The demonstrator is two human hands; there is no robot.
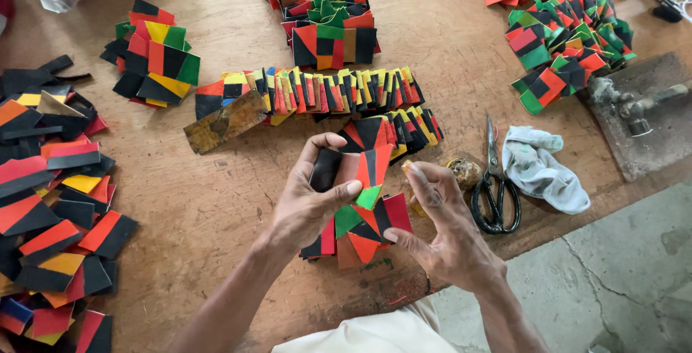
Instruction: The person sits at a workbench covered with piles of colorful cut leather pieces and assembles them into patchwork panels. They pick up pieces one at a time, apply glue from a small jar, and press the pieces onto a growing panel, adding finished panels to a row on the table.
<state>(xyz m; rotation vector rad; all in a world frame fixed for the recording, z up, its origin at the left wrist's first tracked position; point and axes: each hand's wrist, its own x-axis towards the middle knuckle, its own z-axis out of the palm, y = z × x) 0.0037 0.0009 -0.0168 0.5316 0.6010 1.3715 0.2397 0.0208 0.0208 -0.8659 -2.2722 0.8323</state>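
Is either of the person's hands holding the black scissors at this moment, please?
No: the scissors lie on the wooden table, right of the right hand, while the left hand grips a colourful patch.

Your left hand (310,205) pinches a smooth, faintly glossy leather-like patchwork piece (353,169); at three o'clock lie dark metal scissors (494,187) and a soft crumpled cloth (542,168); the wooden tabletop (216,201) beneath looks matt, scuffed and stained.
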